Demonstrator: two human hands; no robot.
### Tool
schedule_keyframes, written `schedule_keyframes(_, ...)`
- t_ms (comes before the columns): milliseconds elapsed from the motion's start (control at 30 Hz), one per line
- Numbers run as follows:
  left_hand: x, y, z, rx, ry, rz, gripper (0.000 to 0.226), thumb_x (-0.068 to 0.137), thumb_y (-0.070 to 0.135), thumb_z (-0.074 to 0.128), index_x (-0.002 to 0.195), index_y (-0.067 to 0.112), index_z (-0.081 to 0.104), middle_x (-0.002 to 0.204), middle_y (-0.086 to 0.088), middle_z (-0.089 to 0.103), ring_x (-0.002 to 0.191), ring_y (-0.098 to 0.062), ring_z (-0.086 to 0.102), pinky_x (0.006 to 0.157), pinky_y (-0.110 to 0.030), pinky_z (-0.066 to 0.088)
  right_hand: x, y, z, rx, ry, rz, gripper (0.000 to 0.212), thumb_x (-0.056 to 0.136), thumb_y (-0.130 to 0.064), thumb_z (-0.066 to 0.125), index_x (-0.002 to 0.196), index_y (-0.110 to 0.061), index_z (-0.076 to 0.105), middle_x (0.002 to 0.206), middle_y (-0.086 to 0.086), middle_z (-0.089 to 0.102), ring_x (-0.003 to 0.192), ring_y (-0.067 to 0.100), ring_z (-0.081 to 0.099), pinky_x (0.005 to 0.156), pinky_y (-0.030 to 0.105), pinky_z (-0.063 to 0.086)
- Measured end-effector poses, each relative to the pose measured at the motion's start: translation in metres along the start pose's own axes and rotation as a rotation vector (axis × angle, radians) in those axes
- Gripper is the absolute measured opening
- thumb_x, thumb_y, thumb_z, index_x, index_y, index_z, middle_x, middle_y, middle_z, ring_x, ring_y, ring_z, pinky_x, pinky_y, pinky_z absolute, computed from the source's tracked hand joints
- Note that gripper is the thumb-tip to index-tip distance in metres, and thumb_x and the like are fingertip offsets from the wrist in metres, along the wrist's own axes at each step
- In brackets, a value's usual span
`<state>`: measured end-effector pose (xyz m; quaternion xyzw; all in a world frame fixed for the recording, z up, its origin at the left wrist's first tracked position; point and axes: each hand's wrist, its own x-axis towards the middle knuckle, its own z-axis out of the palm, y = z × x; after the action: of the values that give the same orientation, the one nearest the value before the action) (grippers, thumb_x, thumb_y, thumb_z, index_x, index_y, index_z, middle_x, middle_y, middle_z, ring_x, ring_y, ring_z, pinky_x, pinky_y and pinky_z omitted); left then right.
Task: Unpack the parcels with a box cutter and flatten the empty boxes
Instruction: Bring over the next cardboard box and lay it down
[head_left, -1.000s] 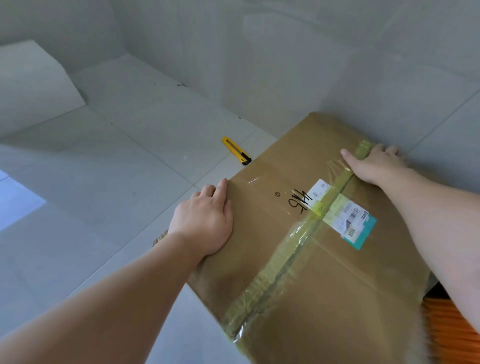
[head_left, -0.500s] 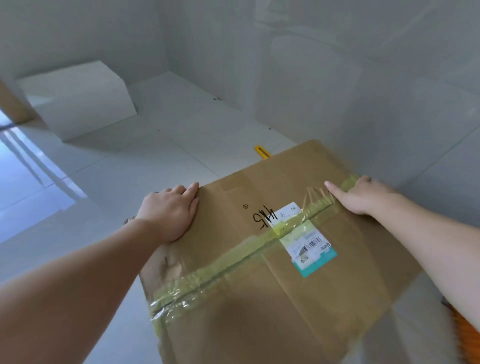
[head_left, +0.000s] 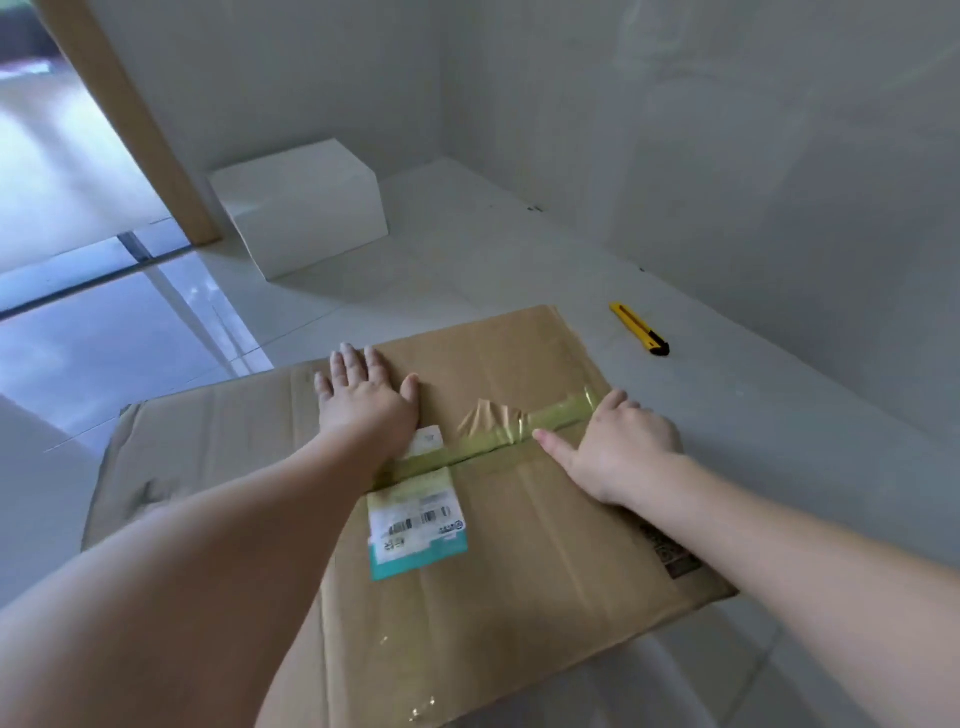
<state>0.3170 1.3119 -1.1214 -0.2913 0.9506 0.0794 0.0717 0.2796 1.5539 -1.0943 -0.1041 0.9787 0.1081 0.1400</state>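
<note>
A brown cardboard box (head_left: 519, 561) lies flat on the tiled floor, with a strip of yellowish tape across it and a white and teal shipping label (head_left: 415, 525). My left hand (head_left: 363, 400) presses flat on the cardboard near its far edge, fingers spread. My right hand (head_left: 618, 447) rests at the box's right edge over the tape end, its thumb stretched along the tape and its fingers bent over the edge. A yellow box cutter (head_left: 640, 329) lies on the floor beyond the box's far right corner, apart from both hands.
A white box (head_left: 306, 208) stands on the floor against the back wall. A wooden door frame (head_left: 135, 130) rises at the far left beside a glossy floor area. Grey walls close in at the back and right.
The box has swung round and now lies flat on the floor. My left hand moved from the box's edge onto its top face. The cutter now shows at the right of the box.
</note>
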Motion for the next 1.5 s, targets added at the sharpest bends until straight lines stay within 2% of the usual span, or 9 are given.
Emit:
schedule_keyframes(167, 0.000, 0.039, 0.003, 0.029, 0.001, 0.172, 0.074, 0.095, 0.058, 0.012, 0.152, 0.014, -0.003, 0.159, -0.009, -0.013, 0.146, -0.022, -0.014, 0.119, -0.044, -0.006, 0.006, 0.001, -0.002, 0.009, 0.055, -0.154, 0.104, 0.085, -0.078, 0.022, 0.142, 0.008, 0.025, 0.132, 0.019, 0.053, 0.117, 0.031, 0.055, 0.083, 0.036, 0.047)
schedule_keyframes(333, 0.009, 0.104, 0.009, 0.005, 0.026, 0.349, 0.072, 0.095, 0.059, 0.015, 0.153, 0.018, 0.003, 0.160, -0.004, -0.008, 0.147, -0.020, -0.012, 0.119, -0.043, -0.006, 0.028, 0.025, -0.006, 0.108, 0.129, -0.321, 0.070, 0.092, -0.068, 0.020, 0.108, -0.009, 0.055, 0.108, 0.012, 0.066, 0.101, 0.031, 0.061, 0.072, 0.036, 0.039)
schedule_keyframes(567, 0.043, 0.158, 0.011, 0.021, 0.093, 0.374, 0.071, 0.093, 0.058, 0.019, 0.151, 0.017, 0.015, 0.158, -0.006, 0.018, 0.145, -0.025, 0.012, 0.117, -0.045, 0.008, 0.084, 0.049, 0.009, 0.333, 0.135, -0.299, 0.056, 0.096, -0.060, 0.021, 0.072, -0.018, 0.049, 0.088, 0.008, 0.064, 0.092, 0.031, 0.060, 0.066, 0.033, 0.035)
schedule_keyframes(667, 0.051, 0.163, 0.012, 0.050, 0.151, 0.372, 0.065, 0.091, 0.055, 0.022, 0.145, 0.018, 0.027, 0.146, -0.007, 0.037, 0.135, -0.027, 0.030, 0.112, -0.045, 0.020, 0.133, 0.074, 0.019, 0.298, 0.098, -0.251, 0.049, 0.100, -0.050, 0.025, 0.100, -0.012, 0.056, 0.118, 0.014, 0.053, 0.110, 0.034, 0.054, 0.080, 0.036, 0.040)
schedule_keyframes(833, 0.050, 0.164, 0.014, 0.048, 0.171, 0.372, 0.060, 0.090, 0.051, 0.024, 0.141, 0.021, 0.030, 0.139, -0.005, 0.043, 0.130, -0.026, 0.034, 0.107, -0.041, 0.022, 0.224, 0.111, 0.042, 0.218, -0.070, -0.106, 0.052, 0.101, -0.040, 0.028, 0.148, -0.017, 0.025, 0.157, 0.019, 0.005, 0.139, 0.037, 0.022, 0.109, 0.046, 0.028)
schedule_keyframes(933, 0.052, 0.163, 0.015, 0.052, 0.177, 0.372, 0.060, 0.091, 0.051, 0.025, 0.143, 0.022, 0.027, 0.141, -0.003, 0.041, 0.132, -0.025, 0.032, 0.109, -0.040, 0.020, 0.260, 0.119, 0.059, 0.238, -0.097, -0.016, 0.046, 0.101, -0.029, 0.028, 0.146, -0.015, 0.028, 0.157, 0.017, 0.007, 0.138, 0.037, 0.024, 0.107, 0.046, 0.031)
schedule_keyframes(1167, 0.050, 0.164, 0.015, 0.053, 0.181, 0.370, 0.063, 0.091, 0.052, 0.024, 0.147, 0.022, 0.023, 0.144, 0.001, 0.037, 0.134, -0.022, 0.028, 0.112, -0.037, 0.017, 0.297, 0.126, 0.071, 0.322, 0.009, 0.031, 0.032, 0.093, -0.009, 0.044, 0.121, -0.006, 0.059, 0.118, 0.019, 0.060, 0.107, 0.036, 0.060, 0.088, 0.035, 0.048)
schedule_keyframes(1367, 0.050, 0.164, 0.014, 0.054, 0.160, 0.355, 0.068, 0.088, 0.053, 0.020, 0.148, 0.023, 0.020, 0.145, 0.002, 0.035, 0.136, -0.020, 0.026, 0.114, -0.037, 0.015, 0.306, 0.118, 0.081, 0.357, 0.084, 0.080, 0.030, 0.092, -0.001, 0.042, 0.116, 0.002, 0.059, 0.114, 0.023, 0.060, 0.106, 0.039, 0.059, 0.084, 0.038, 0.048)
schedule_keyframes(1500, 0.047, 0.166, 0.013, 0.068, 0.155, 0.358, 0.069, 0.088, 0.054, 0.020, 0.149, 0.023, 0.019, 0.146, 0.002, 0.034, 0.136, -0.020, 0.025, 0.115, -0.036, 0.015, 0.303, 0.120, 0.091, 0.477, 0.078, 0.114, 0.028, 0.092, -0.020, 0.055, 0.115, -0.005, 0.060, 0.112, 0.020, 0.057, 0.102, 0.038, 0.057, 0.080, 0.038, 0.048)
